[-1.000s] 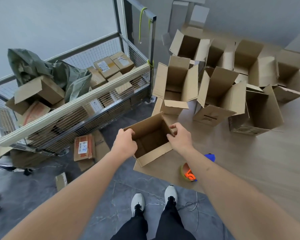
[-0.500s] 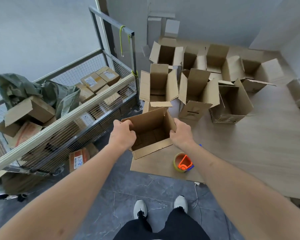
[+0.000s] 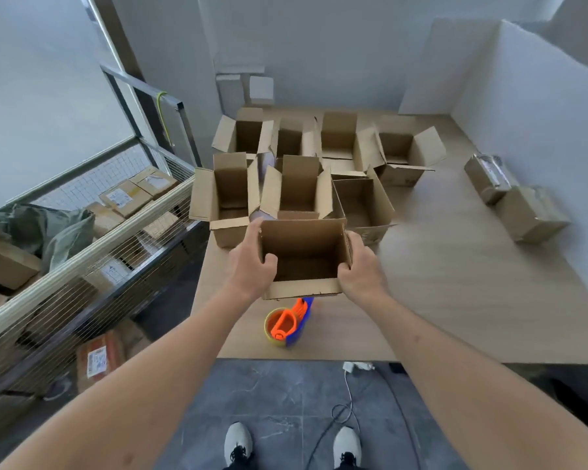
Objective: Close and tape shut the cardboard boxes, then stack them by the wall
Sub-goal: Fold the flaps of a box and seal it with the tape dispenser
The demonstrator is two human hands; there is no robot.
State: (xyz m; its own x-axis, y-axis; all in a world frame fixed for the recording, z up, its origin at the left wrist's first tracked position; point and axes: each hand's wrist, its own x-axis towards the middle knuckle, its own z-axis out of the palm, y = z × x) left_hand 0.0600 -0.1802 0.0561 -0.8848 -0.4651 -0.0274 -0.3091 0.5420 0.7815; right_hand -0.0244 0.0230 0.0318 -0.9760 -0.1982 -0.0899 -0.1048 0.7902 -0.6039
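Box: open box (image 3: 304, 257), flaps not yet folded, held over the near part of the counter (image 3: 455, 300).
Left hand (image 3: 252, 266): fingers clenched on the box's left wall, thumb hooked inside.
Right hand (image 3: 360, 269): fingers grasping the right wall and near corner.
Tape gun (image 3: 287, 323): on the counter just near of the box, close to the near edge.
Risk, tape gun: setting the box down blind could knock it off the counter.
Risk, flaps: thin walls may buckle under the grip, so flaps meet crooked.
Risk, crowding: open boxes (image 3: 296, 188) just beyond could catch a swinging flap.
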